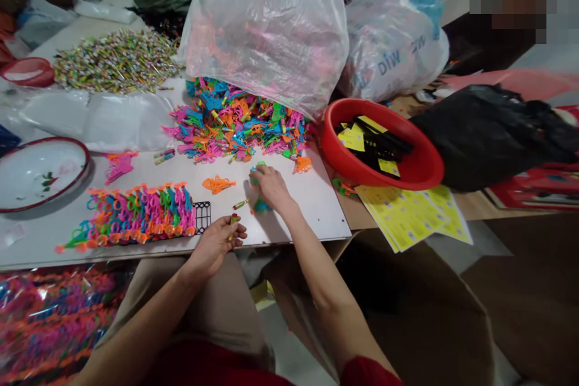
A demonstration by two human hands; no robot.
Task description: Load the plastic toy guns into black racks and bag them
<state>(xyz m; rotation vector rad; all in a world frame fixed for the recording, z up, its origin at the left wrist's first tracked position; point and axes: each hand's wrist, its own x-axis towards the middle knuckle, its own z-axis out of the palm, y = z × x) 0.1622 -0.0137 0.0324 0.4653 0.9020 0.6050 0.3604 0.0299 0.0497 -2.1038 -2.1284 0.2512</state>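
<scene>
My left hand (221,240) is closed around a small wrapped candy tube (233,220) with a red tip, near the table's front edge. My right hand (272,187) reaches in from the right with fingers pinched on a small blue plastic toy (257,170), which they partly cover. Beneath that hand, another blue-green toy (261,205) lies on the white tabletop. Between the hands rests a loose candy tube (240,205). An orange gun-shaped toy (219,184) sits just behind it. To the left, many colourful toys (140,214) stand in rows on a black wire rack (202,217).
Behind my hands a heap of toys (244,123) spills from a large plastic bag (266,24). A pile of candy tubes (117,60) lies back left. A red basin (434,163) with black and yellow packets stands right, above yellow sheets (402,217). An enamel dish (40,172) sits left.
</scene>
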